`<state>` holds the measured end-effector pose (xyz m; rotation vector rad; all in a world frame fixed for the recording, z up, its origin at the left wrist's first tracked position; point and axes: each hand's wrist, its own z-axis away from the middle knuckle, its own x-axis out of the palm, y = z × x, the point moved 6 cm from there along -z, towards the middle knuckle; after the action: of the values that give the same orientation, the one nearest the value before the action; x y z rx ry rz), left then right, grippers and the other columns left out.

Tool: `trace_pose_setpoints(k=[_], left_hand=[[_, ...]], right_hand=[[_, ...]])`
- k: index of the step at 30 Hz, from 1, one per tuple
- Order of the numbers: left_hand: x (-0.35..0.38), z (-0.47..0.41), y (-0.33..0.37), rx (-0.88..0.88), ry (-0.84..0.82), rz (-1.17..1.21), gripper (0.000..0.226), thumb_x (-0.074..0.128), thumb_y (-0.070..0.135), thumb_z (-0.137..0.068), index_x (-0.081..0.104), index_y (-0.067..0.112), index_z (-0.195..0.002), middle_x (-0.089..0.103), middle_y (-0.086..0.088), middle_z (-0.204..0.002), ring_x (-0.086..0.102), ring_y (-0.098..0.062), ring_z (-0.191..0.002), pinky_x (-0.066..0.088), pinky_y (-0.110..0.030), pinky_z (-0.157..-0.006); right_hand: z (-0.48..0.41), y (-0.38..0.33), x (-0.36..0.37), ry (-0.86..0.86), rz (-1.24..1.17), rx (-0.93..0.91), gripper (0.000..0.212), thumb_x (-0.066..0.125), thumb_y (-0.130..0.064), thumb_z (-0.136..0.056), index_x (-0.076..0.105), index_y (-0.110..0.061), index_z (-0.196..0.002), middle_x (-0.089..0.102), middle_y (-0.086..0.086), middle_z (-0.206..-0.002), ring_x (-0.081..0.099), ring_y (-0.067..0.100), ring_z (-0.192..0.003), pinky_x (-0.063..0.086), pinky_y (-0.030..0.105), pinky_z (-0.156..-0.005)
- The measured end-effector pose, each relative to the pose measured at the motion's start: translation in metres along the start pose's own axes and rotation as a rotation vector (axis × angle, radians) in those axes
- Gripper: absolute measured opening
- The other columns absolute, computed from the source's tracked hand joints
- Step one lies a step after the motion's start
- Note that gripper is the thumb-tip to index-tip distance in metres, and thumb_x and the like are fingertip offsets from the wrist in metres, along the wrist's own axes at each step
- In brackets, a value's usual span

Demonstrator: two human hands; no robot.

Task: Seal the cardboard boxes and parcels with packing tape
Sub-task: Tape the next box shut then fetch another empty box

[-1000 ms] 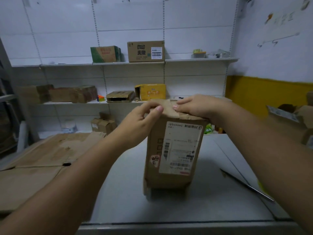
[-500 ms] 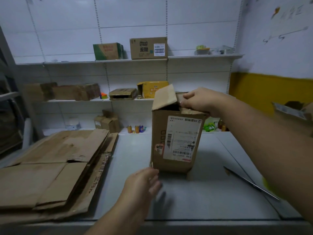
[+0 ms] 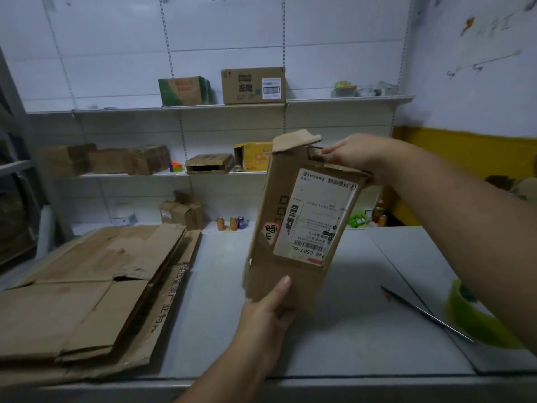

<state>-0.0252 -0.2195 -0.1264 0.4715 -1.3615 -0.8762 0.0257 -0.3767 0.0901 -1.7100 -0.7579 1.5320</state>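
Flattened cardboard (image 3: 87,286) lies left on the table (image 3: 334,330), cans (image 3: 232,223) behind.

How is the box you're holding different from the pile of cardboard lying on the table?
The held box stands tall but tilted, gripped by the left hand at its bottom and the right hand at its top; the cardboard pile lies flat on the table. The held box is box-shaped, one flap sticking up; the cardboard pile is flattened sheets. The held box has a white label; the pile shows none. Both are brown cardboard.

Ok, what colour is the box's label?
The box label is white with black print; head view.
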Motion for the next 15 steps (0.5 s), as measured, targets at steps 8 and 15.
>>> trace_pose_setpoints(k=[8,15], left_hand=[[0.010,0.028,-0.021,-0.198,0.116,0.172,0.025,0.044,-0.002,-0.093,0.057,0.015,-0.107,0.064,-0.022,-0.112,0.059,-0.041,-0.105,0.053,-0.053,-0.081],[-0.021,0.024,0.000,-0.186,0.035,0.167,0.049,0.058,0.006,-0.072,0.056,0.012,-0.121,0.063,-0.024,-0.116,0.057,-0.041,-0.109,0.045,-0.052,-0.093]], right_hand=[[-0.012,0.012,0.035,-0.081,0.203,0.011,0.024,0.059,-0.028,-0.093,0.065,-0.011,-0.109,0.071,0.011,-0.086,0.069,0.017,-0.057,0.051,0.024,-0.045],[-0.021,0.020,0.047,-0.140,0.276,-0.051,0.021,0.060,-0.027,-0.093,0.068,-0.020,-0.111,0.072,0.008,-0.094,0.071,0.021,-0.079,0.055,0.027,-0.053]])
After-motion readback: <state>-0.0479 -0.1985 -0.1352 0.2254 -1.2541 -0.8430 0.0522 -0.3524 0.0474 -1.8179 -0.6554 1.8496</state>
